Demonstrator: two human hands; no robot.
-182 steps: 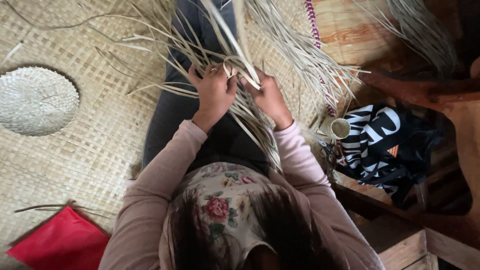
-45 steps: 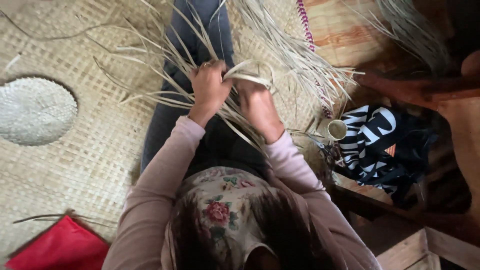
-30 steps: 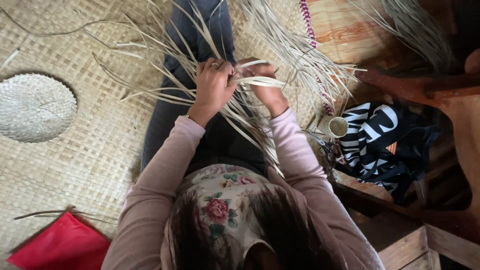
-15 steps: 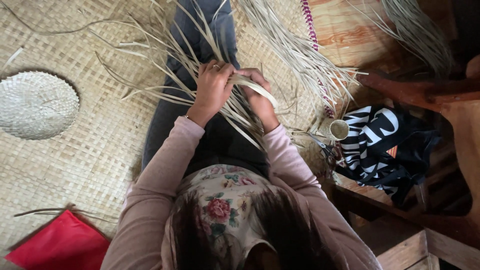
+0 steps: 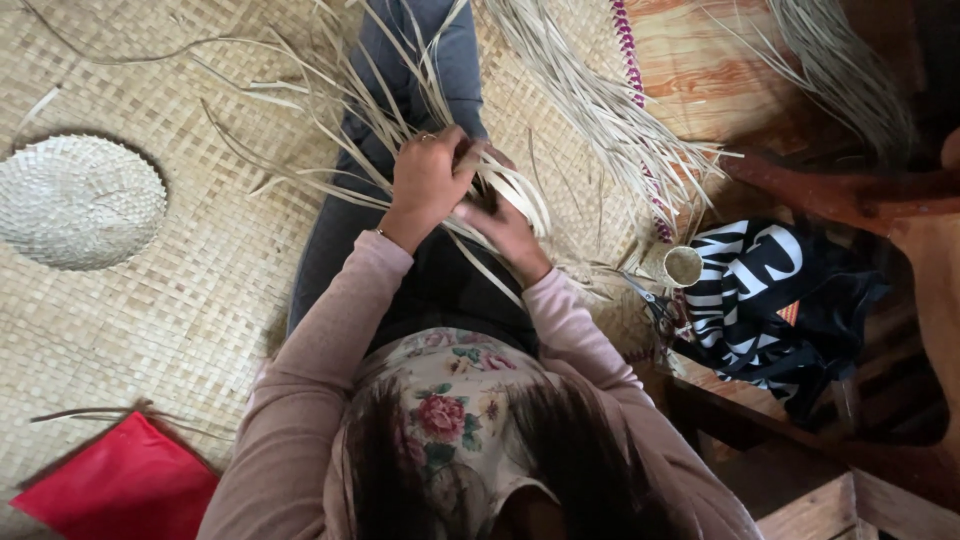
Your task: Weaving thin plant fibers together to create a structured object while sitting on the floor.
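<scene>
I look down over my own head and pink sleeves at my lap. My left hand [image 5: 430,175] grips a bundle of pale dried straw strips [image 5: 330,110] that fan out up and to the left over my grey-trousered legs. My right hand [image 5: 505,225] sits just below and right of it, partly hidden under the strips, fingers closed on the same woven bundle. A ring shows on the left hand. Longer loose strips [image 5: 590,100] spread away to the upper right.
A round woven disc [image 5: 75,200] lies on the woven floor mat [image 5: 150,320] at the left. A red cloth [image 5: 125,490] sits bottom left. A black-and-white striped bag [image 5: 760,290], a small round cup [image 5: 683,265] and scissors [image 5: 650,300] are at the right, by wooden furniture [image 5: 880,200].
Both hands have kept working the strips, shifting slightly; the right hand has slid lower, under the left, and the strips have bent over it.
</scene>
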